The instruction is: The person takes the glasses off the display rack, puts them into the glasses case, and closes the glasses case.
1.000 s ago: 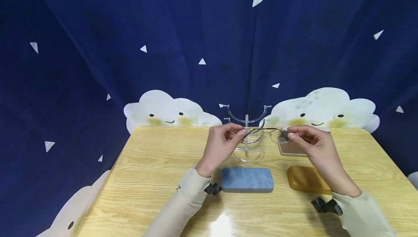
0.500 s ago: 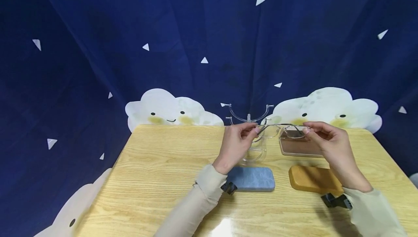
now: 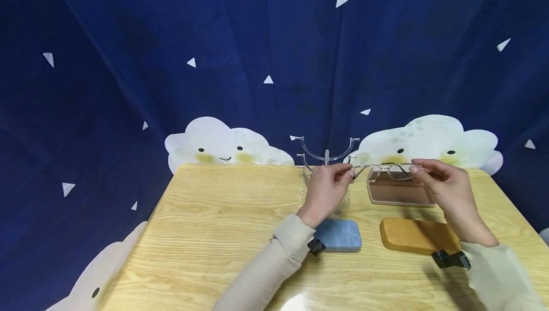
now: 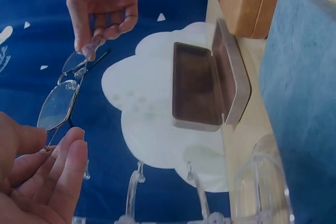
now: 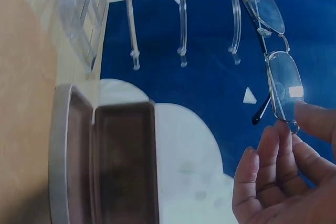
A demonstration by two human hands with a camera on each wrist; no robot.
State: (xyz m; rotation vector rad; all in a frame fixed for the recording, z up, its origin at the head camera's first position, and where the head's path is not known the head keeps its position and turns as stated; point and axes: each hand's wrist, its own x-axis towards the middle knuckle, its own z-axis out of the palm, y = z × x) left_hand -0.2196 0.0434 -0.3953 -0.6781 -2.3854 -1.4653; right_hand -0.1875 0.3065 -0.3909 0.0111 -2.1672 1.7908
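Observation:
Thin metal-framed eyeglasses (image 3: 374, 174) are held up in the air between my two hands. At one end of the frame, my left hand (image 3: 328, 189) pinches with thumb and fingers. My right hand (image 3: 450, 189) pinches the other end, as the right wrist view also shows near the lower lens of the eyeglasses (image 5: 286, 82). Dark-tipped temples show behind the lenses. Behind and below the eyeglasses, an open glasses case (image 3: 401, 192) with a brown lining (image 4: 194, 85) stands on the table. My left hand partly hides a clear display stand (image 3: 327, 156).
A blue glasses case (image 3: 340, 235) lies closed on the wooden table (image 3: 206, 206), partly behind my left wrist. Under my right forearm is a closed tan-orange case (image 3: 418, 235). A dark blue curtain (image 3: 240, 25) with white clouds hangs behind the table.
Both hands have moved right with the eyeglasses, away from the display stand and over towards the open case. The lenses now face the head camera more fully.

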